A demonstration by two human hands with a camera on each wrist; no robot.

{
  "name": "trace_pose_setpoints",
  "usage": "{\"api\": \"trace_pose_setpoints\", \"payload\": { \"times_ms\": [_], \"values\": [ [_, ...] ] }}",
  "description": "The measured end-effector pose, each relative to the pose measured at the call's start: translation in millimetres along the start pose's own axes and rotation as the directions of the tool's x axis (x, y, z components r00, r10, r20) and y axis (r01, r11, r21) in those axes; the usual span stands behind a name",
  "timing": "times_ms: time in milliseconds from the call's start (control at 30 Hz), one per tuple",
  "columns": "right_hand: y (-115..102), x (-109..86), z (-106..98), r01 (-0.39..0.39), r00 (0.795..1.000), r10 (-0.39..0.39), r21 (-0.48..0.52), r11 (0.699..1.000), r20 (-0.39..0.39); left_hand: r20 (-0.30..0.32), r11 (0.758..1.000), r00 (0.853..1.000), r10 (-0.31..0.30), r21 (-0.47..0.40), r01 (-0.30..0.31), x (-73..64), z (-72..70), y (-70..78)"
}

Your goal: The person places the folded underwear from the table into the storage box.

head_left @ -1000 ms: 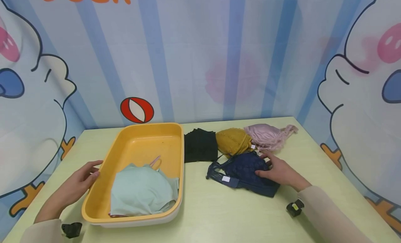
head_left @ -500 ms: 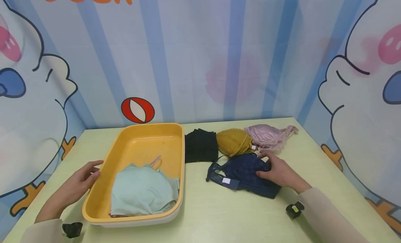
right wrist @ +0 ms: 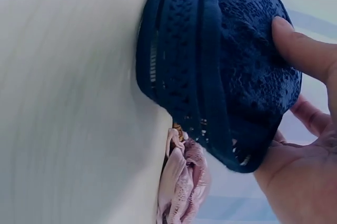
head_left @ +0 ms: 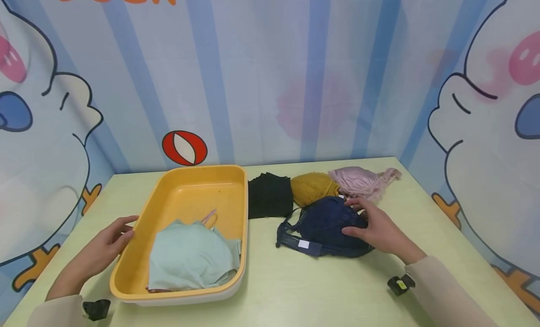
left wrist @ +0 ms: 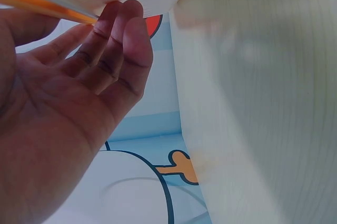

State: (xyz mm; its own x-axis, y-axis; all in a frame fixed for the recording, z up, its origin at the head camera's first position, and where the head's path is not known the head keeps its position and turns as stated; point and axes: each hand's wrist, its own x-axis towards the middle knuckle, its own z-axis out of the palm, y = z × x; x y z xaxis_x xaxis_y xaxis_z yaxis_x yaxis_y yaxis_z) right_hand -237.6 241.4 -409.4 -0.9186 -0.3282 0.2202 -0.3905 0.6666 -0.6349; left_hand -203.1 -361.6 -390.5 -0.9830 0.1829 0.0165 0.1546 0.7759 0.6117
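My right hand (head_left: 371, 226) grips a navy lace bra (head_left: 322, 226), thumb on one side and fingers on the far side, its near edge raised off the table. The right wrist view shows the navy bra (right wrist: 221, 66) pinched between thumb and fingers of my right hand (right wrist: 303, 129). My left hand (head_left: 107, 242) rests with straight fingers against the left rim of a yellow tray (head_left: 194, 182), which holds a mint-green garment (head_left: 190, 256). In the left wrist view my left hand (left wrist: 79, 92) touches the tray's rim (left wrist: 47, 3).
Folded black (head_left: 270, 195), mustard (head_left: 312, 187) and pink (head_left: 363, 182) garments lie in a row behind the navy bra. The pale green table (head_left: 295, 289) ends at a cartoon-printed wall. The pink garment (right wrist: 181, 182) also shows beneath the navy one in the right wrist view.
My right hand has lifted and tipped the navy bra up, drawing it slightly away from the table. The left hand has stayed on the tray rim.
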Motion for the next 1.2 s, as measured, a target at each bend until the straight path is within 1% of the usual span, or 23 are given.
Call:
{"api": "trace_pose_setpoints", "payload": {
  "times_ms": [167, 467, 667, 800, 867, 1000, 1133, 1200],
  "values": [
    [-2.8, -3.8, -3.6, -0.003, 1.0, 0.003, 0.001, 1.0, -0.019, -0.005, 1.0, 1.0, 0.006, -0.008, -0.006, -0.9, 1.2, 0.7],
    [-11.1, -7.0, -6.7, -0.004, 1.0, 0.004, -0.005, 1.0, -0.027, -0.007, 1.0, 1.0, 0.012, -0.004, -0.012, -1.1, 0.0, 1.9],
    [-18.1, -8.4, -9.4, -0.027, 1.0, 0.027, -0.035, 0.999, -0.011, -0.009, 1.0, 1.0, 0.008, -0.005, -0.008, -1.1, 0.6, 2.2],
    [-22.7, -9.1, -9.4, -0.021, 1.0, 0.021, -0.032, 0.999, -0.009, -0.009, 1.0, 1.0, 0.013, -0.007, -0.013, 0.0, 0.8, 2.2],
    [-25.3, -9.3, -7.9, -0.003, 1.0, 0.002, -0.028, 1.0, -0.018, -0.009, 1.0, 1.0, 0.016, -0.005, -0.016, -0.2, 0.7, 1.6],
    [-30.6, -9.2, -4.6, 0.07, 0.996, -0.072, -0.028, 0.997, -0.061, -0.01, 1.0, 1.0, 0.017, -0.003, -0.017, -0.6, 0.5, 1.5],
    [-36.7, -8.6, -4.0, 0.131, 0.982, -0.137, -0.05, 0.99, -0.132, -0.012, 1.0, 1.0, 0.01, -0.003, -0.01, -0.8, 0.6, 1.8],
    [-41.2, -8.6, -5.2, 0.153, 0.971, -0.162, -0.064, 0.986, -0.176, -0.011, 1.0, 1.0, 0.008, -0.004, -0.008, -0.7, 0.6, 2.1]
  ]
}}
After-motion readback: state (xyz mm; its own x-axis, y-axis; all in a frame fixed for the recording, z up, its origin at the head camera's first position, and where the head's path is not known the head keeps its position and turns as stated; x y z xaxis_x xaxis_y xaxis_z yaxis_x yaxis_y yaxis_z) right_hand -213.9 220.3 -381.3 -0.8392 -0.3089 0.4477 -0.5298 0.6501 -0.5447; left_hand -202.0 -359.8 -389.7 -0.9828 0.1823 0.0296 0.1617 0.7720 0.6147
